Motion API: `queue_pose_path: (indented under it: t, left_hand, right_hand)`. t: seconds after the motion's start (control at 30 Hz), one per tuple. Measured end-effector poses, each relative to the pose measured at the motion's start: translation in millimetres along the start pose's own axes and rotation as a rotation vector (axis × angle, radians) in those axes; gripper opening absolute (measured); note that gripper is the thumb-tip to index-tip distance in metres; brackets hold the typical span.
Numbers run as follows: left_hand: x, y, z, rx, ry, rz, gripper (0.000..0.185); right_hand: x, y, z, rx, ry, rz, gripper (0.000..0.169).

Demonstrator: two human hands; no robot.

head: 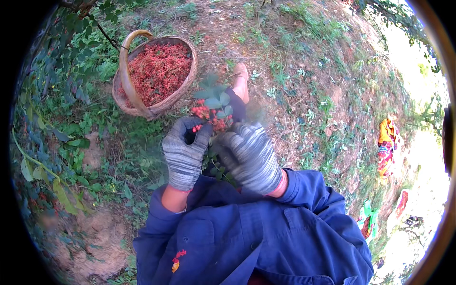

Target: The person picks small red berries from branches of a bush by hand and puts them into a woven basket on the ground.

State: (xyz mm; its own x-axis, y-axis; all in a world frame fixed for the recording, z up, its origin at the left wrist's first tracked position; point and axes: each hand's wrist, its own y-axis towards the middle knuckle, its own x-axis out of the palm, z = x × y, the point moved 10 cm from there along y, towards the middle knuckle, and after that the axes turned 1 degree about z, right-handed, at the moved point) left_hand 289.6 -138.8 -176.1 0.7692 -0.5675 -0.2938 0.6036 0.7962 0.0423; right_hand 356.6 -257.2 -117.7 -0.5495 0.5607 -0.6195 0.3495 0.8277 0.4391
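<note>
Striped grey knit gloves cover both hands, which are close together in front of my blue jacket. My left hand (pixel 187 149) has thumb and fingers closed at the left side of a leafy sprig, beside a cluster of small red berries (pixel 202 111). Green leaves (pixel 217 102) stick up above the berries. At the sprig's right side, my right hand (pixel 249 153) is blurred, its fingers curled near the stem; what lies inside them is hidden. Ahead and to the left, a wicker basket (pixel 193 67) with an arched handle is heaped with red berry clusters (pixel 160 71).
Leafy branches (pixel 103 32) hang at the upper left, one across the basket's handle. My foot (pixel 241 71) rests on grassy ground ahead. A yellow and red cloth (pixel 386 148) and a green bag (pixel 372 222) lie far right. Low plants grow at the left.
</note>
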Motion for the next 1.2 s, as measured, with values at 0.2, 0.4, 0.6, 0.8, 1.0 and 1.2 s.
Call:
queue_pose_path:
  t: [0.2, 0.4, 0.6, 0.8, 1.0, 1.2]
  left_hand:
    - [-22, 20, -4, -0.049, -0.077, 0.086, 0.012]
    - [-27, 19, 21, 0.092, -0.104, 0.102, 0.014]
    - [-4, 9, 34, 0.215, 0.072, 0.064, 0.017]
    - [19, -4, 59, 0.424, 0.220, 0.007, 0.019]
    - [21, 7, 39, 0.302, 0.234, -0.003, 0.019]
    - [29, 4, 60, 0.414, 0.297, -0.013, 0.020]
  right_hand:
    - [-22, 0, -23, -0.082, 0.047, 0.094, 0.016]
    - [-87, -33, 73, 0.226, -0.179, -0.014, 0.020]
    - [-118, -31, 74, 0.437, -0.095, 0.225, 0.029]
    - [-65, 21, 37, 0.008, -0.029, 0.171, 0.028]
    - [-61, -2, 52, 0.094, 0.380, 0.323, 0.023]
    - [-59, -13, 62, 0.244, 0.683, 0.317, 0.013]
